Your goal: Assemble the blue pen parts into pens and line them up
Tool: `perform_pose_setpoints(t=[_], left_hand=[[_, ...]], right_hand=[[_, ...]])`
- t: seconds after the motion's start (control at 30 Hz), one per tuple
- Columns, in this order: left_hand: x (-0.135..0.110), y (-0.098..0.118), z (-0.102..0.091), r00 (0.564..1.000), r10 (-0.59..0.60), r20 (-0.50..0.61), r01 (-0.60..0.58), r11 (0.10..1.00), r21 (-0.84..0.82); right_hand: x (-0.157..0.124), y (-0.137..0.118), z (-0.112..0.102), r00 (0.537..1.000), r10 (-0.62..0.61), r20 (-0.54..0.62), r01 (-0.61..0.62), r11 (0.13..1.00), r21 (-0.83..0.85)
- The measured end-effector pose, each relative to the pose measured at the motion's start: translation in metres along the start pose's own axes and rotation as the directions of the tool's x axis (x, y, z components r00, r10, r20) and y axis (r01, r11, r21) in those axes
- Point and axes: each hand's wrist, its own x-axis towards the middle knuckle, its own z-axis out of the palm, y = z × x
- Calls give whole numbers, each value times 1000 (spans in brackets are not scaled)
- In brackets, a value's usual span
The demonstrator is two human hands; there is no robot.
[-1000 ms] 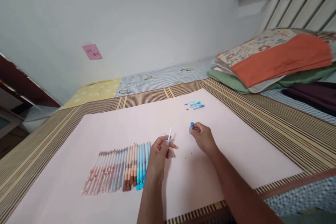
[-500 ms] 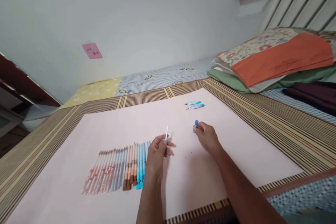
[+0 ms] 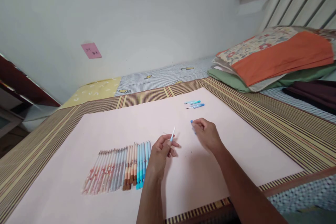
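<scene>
Left hand (image 3: 160, 152): slim tube (image 3: 172, 134) — right hand (image 3: 207, 134): maybe cap (image 3: 192, 122)

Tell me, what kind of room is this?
Most likely a bedroom. Folded blankets are stacked by a slatted headboard, and a striped mat lies over a checked sheet, as on a bed. Pens lie on pink paper on top.

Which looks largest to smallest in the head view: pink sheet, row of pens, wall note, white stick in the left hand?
1. pink sheet
2. row of pens
3. wall note
4. white stick, though the note hangs farther away, so this last ranking is unsure.
</scene>
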Motion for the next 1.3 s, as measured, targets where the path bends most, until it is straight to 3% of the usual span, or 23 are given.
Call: perform_pose_setpoints(t=[0.07,0.13,0.2,0.37,0.53,0.67,0.77,0.87,0.97,1.1,1.3], left_hand=[[0,-1,2,999,22,46,-24,998,51],[0,-3,3,997,36,70,-41,996,79],[1,-5,3,998,27,58,-32,995,91],[4,-8,-2,996,-8,-86,21,988,152],[6,-8,-6,986,-12,-166,35,989,140],[8,-9,-9,971,4,-239,65,958,281],[8,-13,-12,939,145,-311,39,856,516],[9,-17,-13,916,303,-262,-66,759,648],[10,-18,-11,913,353,-206,-117,708,696],[12,-15,-13,918,333,-217,-92,710,698],[13,-8,-22,914,244,-324,-7,809,588]], right_hand=[[-8,-13,11,977,-25,213,-27,970,241],[-15,-23,21,912,-77,403,-80,930,359],[-19,-29,28,884,-93,458,-117,905,408],[-12,-20,28,943,86,322,-239,848,473],[-4,-9,26,953,187,239,-291,788,542],[-4,-6,26,966,170,195,-248,821,514],[-5,-5,26,987,90,132,-139,896,422],[-6,-4,25,991,11,132,-58,934,352],[-7,-5,25,989,-23,143,-24,946,322],[-7,-7,25,990,-40,135,-4,950,312],[-10,-11,25,987,-28,158,-27,942,336]])
